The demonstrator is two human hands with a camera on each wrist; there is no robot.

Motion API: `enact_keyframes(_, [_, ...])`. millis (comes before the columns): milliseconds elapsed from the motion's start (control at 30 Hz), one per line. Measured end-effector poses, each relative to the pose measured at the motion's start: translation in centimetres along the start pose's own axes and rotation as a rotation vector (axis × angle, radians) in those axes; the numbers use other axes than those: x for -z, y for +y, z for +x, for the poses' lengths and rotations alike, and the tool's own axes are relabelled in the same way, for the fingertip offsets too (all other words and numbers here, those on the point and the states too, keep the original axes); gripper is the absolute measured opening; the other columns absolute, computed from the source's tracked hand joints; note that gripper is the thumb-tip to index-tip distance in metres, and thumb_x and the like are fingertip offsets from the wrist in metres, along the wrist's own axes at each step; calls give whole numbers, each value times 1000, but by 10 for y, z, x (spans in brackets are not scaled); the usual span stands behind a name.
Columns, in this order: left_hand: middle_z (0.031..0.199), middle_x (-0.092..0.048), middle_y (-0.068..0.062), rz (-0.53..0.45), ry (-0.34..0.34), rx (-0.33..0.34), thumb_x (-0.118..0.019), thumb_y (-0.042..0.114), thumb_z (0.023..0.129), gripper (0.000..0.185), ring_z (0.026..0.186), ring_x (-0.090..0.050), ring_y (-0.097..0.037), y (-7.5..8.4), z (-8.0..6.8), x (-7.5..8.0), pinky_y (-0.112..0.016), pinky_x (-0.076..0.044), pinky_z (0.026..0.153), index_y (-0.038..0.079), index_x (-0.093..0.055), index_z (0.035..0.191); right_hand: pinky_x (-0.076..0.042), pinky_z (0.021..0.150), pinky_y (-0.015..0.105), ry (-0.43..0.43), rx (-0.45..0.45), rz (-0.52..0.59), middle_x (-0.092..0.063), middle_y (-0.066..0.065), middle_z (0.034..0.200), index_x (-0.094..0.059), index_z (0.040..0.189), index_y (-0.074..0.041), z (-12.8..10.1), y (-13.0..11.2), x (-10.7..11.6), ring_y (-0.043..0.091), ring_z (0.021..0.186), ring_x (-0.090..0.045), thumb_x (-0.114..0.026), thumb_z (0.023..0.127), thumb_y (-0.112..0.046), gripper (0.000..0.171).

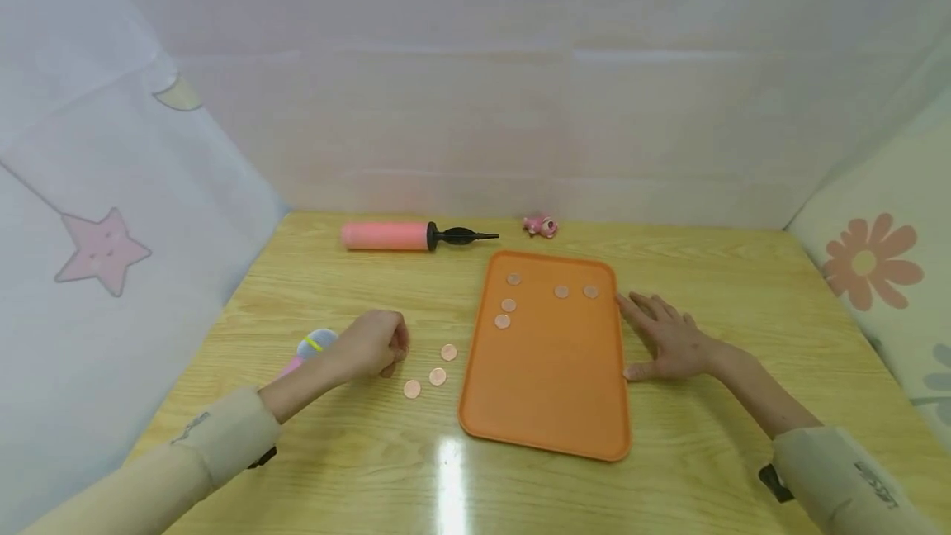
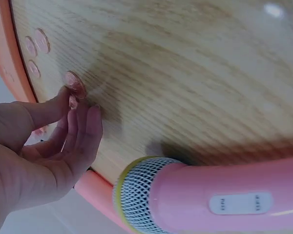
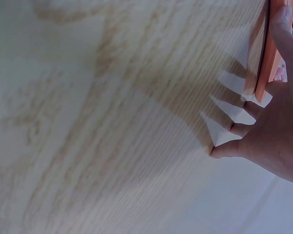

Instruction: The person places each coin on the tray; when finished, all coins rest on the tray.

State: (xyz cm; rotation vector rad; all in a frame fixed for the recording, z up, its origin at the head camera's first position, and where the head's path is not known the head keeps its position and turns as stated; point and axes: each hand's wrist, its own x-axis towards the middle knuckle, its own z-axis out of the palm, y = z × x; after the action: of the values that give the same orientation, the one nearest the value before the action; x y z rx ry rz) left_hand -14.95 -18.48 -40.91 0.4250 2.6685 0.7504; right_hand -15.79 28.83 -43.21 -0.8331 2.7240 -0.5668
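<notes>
My left hand is low over the table, left of the orange tray. In the left wrist view its thumb and fingers pinch a copper-coloured coin. Another coin shows right at the fingertips; whether it is gripped too, I cannot tell. Three loose coins lie on the wood between this hand and the tray. Several more coins sit inside the tray near its far end. With fingers spread, my right hand rests at the tray's right edge, thumb and forefinger touching the rim.
A pink toy microphone with a mesh head lies beside my left hand, partly hidden by the forearm in the head view. Along the table's back edge are a pink hand pump with a black nozzle and a small pink figurine.
</notes>
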Motion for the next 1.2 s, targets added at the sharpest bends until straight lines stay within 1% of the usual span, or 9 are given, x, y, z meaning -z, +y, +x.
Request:
enact_keyframes(133, [64, -58, -4, 49, 31, -49, -67, -10, 83, 13, 47, -59, -13, 2, 1, -1, -26, -47, 50, 0, -59, 82, -11, 88, 86, 0, -5, 3, -10, 31, 154, -10, 156, -8, 2, 0, 0, 63, 134, -6, -74, 82, -50, 106])
enact_keyframes(200, [68, -58, -3, 91, 40, -71, -70, -8, 83, 13, 51, -57, -10, 1, 1, -2, -24, -47, 53, -1, -60, 84, -10, 89, 85, -2, -6, 5, -10, 31, 154, -10, 156, -8, 2, -1, 0, 63, 135, -5, -74, 82, -50, 106])
enact_keyframes(333, [77, -56, -6, 121, 53, -95, -72, -5, 83, 13, 54, -55, -9, 0, 2, -4, -22, -47, 53, -2, -60, 86, -11, 88, 85, 4, 4, -6, -11, 31, 153, -10, 156, -7, 3, 0, 1, 63, 134, -7, -74, 82, -50, 107])
enact_keyframes(500, [76, -53, -8, 108, 57, -35, -72, -5, 84, 14, 50, -55, -11, 2, 2, -4, -23, -46, 50, -1, -59, 80, -13, 88, 85, 11, 11, -17, -12, 32, 153, -10, 156, -8, 2, 0, 0, 64, 134, -8, -75, 81, -50, 108])
enact_keyframes(633, [77, -50, -7, 144, 14, 19, -71, -4, 85, 16, 53, -56, -11, 6, 3, -4, -25, -47, 52, 2, -58, 77, -13, 88, 85, 9, 7, -18, -12, 32, 153, -10, 156, -9, -1, -1, -1, 64, 133, -9, -75, 81, -50, 107])
enact_keyframes(733, [72, -54, -5, 184, -15, 36, -72, -2, 84, 15, 55, -58, -12, 7, 5, -1, -26, -48, 55, 3, -61, 76, -13, 88, 85, 14, 6, -17, -12, 31, 153, -10, 156, -9, -2, -1, -2, 64, 133, -8, -74, 82, -50, 106])
enact_keyframes(900, [57, -61, -3, 214, -54, 32, -73, -2, 83, 13, 50, -62, -14, 12, 8, 6, -28, -51, 57, 1, -63, 77, -12, 88, 85, 36, -1, -34, -12, 31, 153, -10, 156, -10, -3, -3, -3, 64, 134, -8, -74, 82, -51, 106])
enact_keyframes(1033, [60, -61, -4, 213, -54, 35, -72, -4, 84, 13, 48, -61, -14, 16, 7, 5, -26, -48, 53, -2, -60, 82, -10, 89, 85, 53, -9, -51, -10, 31, 154, -9, 157, -13, -3, -6, -3, 63, 134, -7, -73, 82, -53, 107])
enact_keyframes(1200, [56, -59, -5, 232, -52, 19, -71, -4, 85, 16, 46, -59, -14, 20, 7, 7, -22, -43, 46, -1, -56, 80, -8, 89, 85, 37, -30, -49, -8, 31, 154, -6, 157, -16, -2, -7, 1, 63, 135, -5, -72, 81, -55, 108])
